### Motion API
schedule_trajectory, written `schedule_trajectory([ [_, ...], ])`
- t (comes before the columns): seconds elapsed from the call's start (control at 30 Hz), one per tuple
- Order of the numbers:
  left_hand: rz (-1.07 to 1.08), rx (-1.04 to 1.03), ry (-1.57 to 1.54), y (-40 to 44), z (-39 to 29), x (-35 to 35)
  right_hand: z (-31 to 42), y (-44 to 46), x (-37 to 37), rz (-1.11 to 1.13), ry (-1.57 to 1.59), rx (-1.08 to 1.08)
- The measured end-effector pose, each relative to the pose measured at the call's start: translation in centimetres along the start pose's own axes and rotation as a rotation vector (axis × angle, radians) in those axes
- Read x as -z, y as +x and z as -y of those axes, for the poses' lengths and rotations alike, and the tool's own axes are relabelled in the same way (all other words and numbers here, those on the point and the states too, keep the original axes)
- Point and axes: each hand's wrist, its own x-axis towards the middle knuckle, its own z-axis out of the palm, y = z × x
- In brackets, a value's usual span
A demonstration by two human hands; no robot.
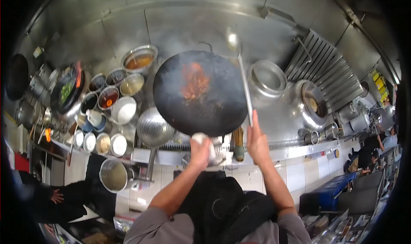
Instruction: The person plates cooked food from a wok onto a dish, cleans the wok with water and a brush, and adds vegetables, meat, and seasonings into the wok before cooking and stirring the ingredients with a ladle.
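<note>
1. Left hand (pixel 200 155): the fingers are clamping a white cloth (pixel 200 137) at the near rim of the wok (pixel 169 96); the cloth is probably shielding them from hot metal.
2. Right hand (pixel 258 144): the fingers are gripping the near end of the ladle (pixel 245 81), its long shaft presumably giving distance from the heat. The shaft is running beside the wok's right rim; whether they are touching, I cannot tell.
3. Wok: reddish food (pixel 195 82) is lying inside, beyond the middle, under drifting smoke.
4. Brush (pixel 239 151): it is resting upright in view between the hands, at the near edge of the counter (pixel 278 115).
5. Strainer (pixel 155 127): it is lying just left of the wok, handle pointing nearward, seemingly for easy grasping.
6. Bowls (pixel 123 110): they are clustering farther left, likely for reach; a pot (pixel 282 79) is standing to the right.
</note>
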Motion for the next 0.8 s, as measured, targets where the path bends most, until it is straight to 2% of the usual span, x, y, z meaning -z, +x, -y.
schedule_trajectory([
  [0.07,0.087,-0.063,0.147,-0.9,0.6,1.7,-0.2,0.4,-1.7,0.218,0.037,-0.166],
  [0.1,0.096,-0.074,0.149,-0.1,0.3,1.9,-1.9,-0.7,-4.8,0.206,0.187,-0.117],
  [0.13,0.058,-0.084,0.226,0.3,0.2,2.2,0.9,-0.8,-4.9,0.207,0.333,-0.072],
  [0.17,0.010,-0.076,0.307,-0.3,0.6,2.9,2.9,-1.7,-3.6,0.482,0.623,-0.492],
  [0.2,0.000,-0.063,0.312,-0.5,0.8,3.2,1.8,-2.6,-5.9,0.504,0.867,-0.560],
  [0.27,-0.039,0.076,0.220,-1.0,1.0,4.1,5.5,-2.3,-4.2,0.576,1.170,-0.805],
  [0.3,-0.054,0.091,0.168,-1.1,2.1,5.3,5.1,-2.1,-4.2,0.604,1.249,-0.867],
  [0.37,0.029,0.229,0.100,-2.5,-0.3,5.1,4.1,-2.5,-3.2,0.650,1.403,-1.002],
  [0.47,0.061,0.494,-0.080,-0.9,-3.0,3.8,2.9,-3.3,-3.0,0.689,1.336,-1.000],
  [0.53,0.182,0.507,-0.092,2.4,-2.8,3.9,4.5,-2.5,-1.7,0.632,1.255,-0.995],
  [0.6,0.052,0.580,-0.195,1.2,-4.3,1.6,5.6,-2.0,-0.4,0.624,1.236,-0.903],
  [0.7,0.165,0.565,-0.257,3.4,-3.3,2.1,6.1,-1.0,0.1,0.561,1.142,-0.886],
  [0.73,0.077,0.577,-0.275,4.1,-3.5,1.8,6.6,-0.6,0.6,0.584,1.170,-0.878],
  [0.8,0.081,0.608,-0.328,3.4,-4.4,2.9,6.9,-0.4,1.9,0.603,1.164,-0.871],
])
